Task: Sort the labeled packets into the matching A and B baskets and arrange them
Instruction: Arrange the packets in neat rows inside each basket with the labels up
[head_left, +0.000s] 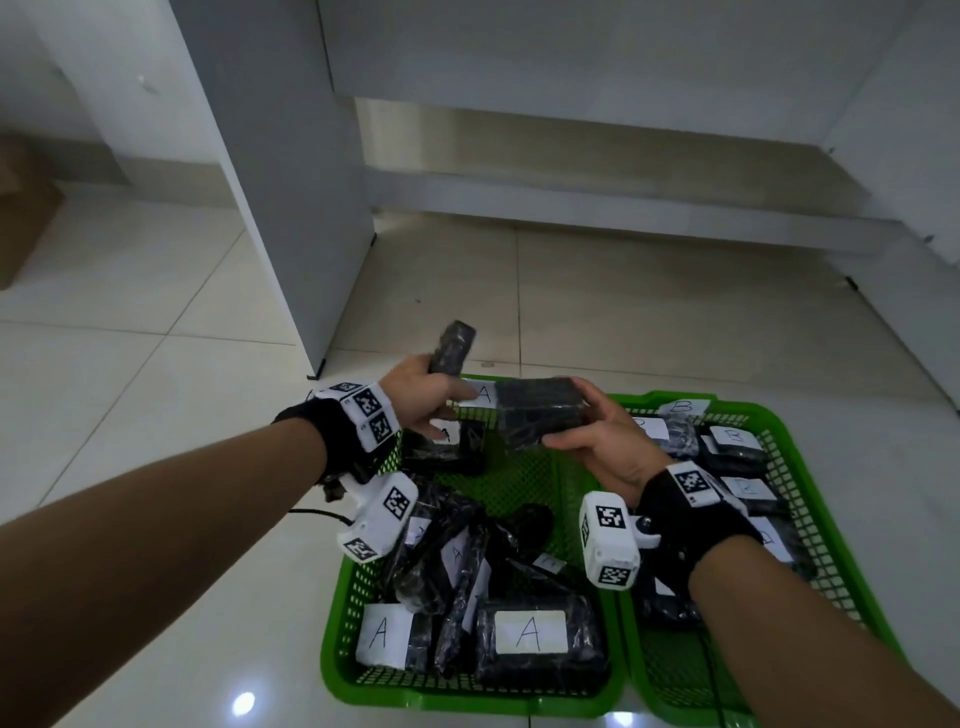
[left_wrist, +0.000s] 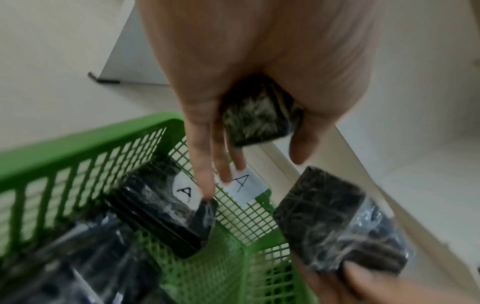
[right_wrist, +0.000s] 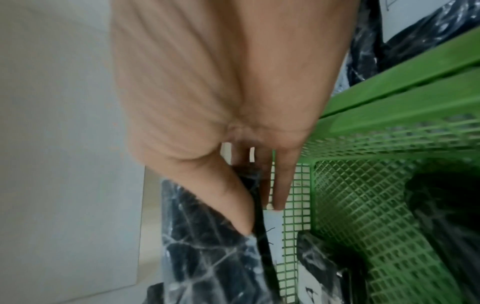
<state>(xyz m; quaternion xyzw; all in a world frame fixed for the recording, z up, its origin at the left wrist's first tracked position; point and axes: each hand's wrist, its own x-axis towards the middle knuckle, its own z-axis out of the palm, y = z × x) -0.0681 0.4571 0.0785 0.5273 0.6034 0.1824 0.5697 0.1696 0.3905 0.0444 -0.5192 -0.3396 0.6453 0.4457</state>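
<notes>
A dark packet (head_left: 453, 347) is gripped upright in the left hand (head_left: 421, 395), another packet (head_left: 540, 411) is clasped flat in the right hand (head_left: 605, 441), both over the far end of basket A (head_left: 467, 696), probably for arranging; basket B (head_left: 779, 415) lies right.

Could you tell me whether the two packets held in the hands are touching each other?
Apart: the left wrist view shows floor between the left-hand packet and right-hand packet.

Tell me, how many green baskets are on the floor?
2. The A basket sits on the left, holding packets marked A. The B basket sits right beside it, holding packets marked B. No others show.
</notes>
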